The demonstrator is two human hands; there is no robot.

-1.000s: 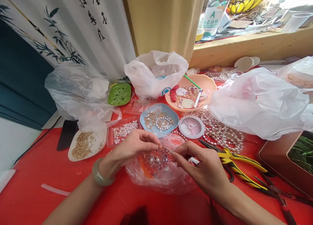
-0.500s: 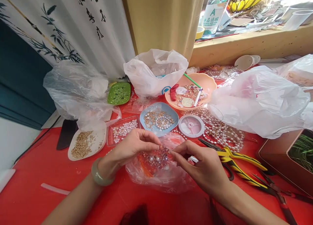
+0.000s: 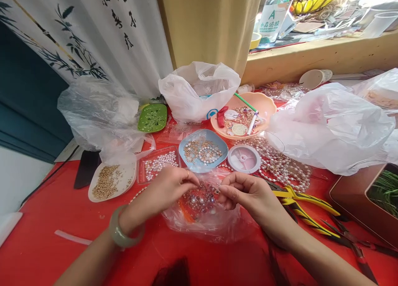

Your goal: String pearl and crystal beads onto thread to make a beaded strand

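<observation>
My left hand, with a green bangle on the wrist, is above the left side of an open clear plastic bag. Its thumb and forefinger are drawn together; anything between them is too small to make out. Opposite, my right hand pinches thumb against forefinger at the bag's right side, on something tiny that I cannot name. Loose beads and pearls lie in the bag, below and between the two hands. An orange strip shows at its left.
Around the bag stand a white dish of gold beads, a clear tray of pearls, a blue dish, a spool and pearl strands. Yellow-handled pliers lie by my right forearm. A peach bowl stands behind.
My hands have moved apart; the left has shifted slightly left. My right hand has turned, its fingers now more curled in.
</observation>
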